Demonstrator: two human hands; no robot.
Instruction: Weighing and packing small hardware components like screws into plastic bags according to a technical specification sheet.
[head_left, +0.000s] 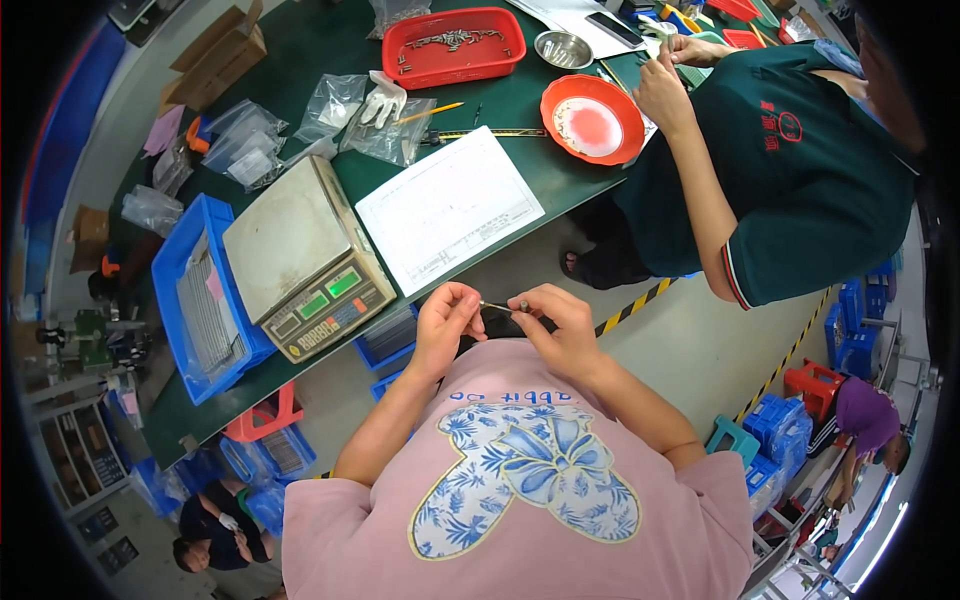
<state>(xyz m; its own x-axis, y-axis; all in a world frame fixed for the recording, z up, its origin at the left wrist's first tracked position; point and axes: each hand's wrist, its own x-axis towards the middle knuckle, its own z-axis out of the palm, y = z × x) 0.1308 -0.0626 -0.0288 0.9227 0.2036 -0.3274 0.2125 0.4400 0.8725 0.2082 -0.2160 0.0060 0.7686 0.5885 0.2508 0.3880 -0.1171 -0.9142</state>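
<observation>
In front of my chest, both hands pinch a thin metal rod [497, 306]. My left hand [447, 328] is closed on its left end with thumb and fingertips. My right hand [561, 330] grips the other end, where a small dark cylindrical tip shows between the fingers. Its exact kind is too small to make out. Just beyond my hands, a printed drawing sheet [450, 212] lies on the green table [335, 205]. A weighing scale [300, 250] with lit green displays stands to the left of the sheet.
A blue tray [175, 300] of long thin rods sits left of the scale. Farther back are a red tray [455, 72] of small metal parts, a red bowl [630, 115], a steel bowl [563, 50] and plastic bags [240, 140]. A co-worker [790, 180] works at the right.
</observation>
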